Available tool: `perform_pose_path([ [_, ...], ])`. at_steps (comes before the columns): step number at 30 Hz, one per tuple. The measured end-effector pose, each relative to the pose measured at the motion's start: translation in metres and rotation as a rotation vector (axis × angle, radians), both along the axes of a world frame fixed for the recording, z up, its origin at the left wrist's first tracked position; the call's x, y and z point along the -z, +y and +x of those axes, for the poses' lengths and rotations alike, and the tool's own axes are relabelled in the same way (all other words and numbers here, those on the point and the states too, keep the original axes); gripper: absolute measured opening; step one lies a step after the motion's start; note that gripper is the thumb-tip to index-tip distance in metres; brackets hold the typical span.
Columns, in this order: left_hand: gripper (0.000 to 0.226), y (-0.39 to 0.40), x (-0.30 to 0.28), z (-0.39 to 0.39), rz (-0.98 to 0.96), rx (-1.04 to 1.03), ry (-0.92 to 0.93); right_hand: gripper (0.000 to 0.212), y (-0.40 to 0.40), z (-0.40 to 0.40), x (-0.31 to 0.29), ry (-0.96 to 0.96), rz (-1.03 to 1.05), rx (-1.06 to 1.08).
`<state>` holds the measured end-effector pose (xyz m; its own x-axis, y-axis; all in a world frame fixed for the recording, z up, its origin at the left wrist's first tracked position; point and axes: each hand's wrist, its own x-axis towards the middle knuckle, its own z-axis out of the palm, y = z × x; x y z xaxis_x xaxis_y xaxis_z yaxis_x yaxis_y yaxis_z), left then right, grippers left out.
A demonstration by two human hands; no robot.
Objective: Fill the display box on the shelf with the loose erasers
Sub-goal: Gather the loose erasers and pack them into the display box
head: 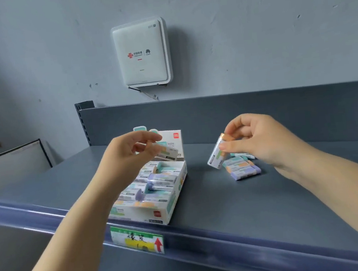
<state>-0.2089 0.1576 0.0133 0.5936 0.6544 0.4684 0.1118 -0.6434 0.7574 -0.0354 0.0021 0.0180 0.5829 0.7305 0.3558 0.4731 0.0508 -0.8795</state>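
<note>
Box (157, 194) nearly full; left hand (129, 155) pinches an eraser (168, 155) over it, right hand (259, 140) grips another eraser (218, 153) above the pile (241, 167) at 3 o'clock

Visible body of the person: two slender forearms and two hands, all bare, one pair on either side of the display box (157, 194). The left forearm (73, 233), seen left of the box, is uncovered along its whole visible length up to the left hand (129, 155), whose fingers are smeared by motion blur. The right forearm (341, 176), seen right of the box, is likewise uncovered up to the right hand (259, 140), whose thumbnail (222, 146) is short, rounded and plain.
</note>
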Motion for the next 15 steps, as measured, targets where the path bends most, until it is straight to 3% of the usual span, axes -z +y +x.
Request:
perform_pose_path([
  [15,0.003,0.096,0.007,-0.023,-0.119,0.139,-0.036,0.012,0.096,-0.053,-0.003,-0.248,-0.114,0.048],
])
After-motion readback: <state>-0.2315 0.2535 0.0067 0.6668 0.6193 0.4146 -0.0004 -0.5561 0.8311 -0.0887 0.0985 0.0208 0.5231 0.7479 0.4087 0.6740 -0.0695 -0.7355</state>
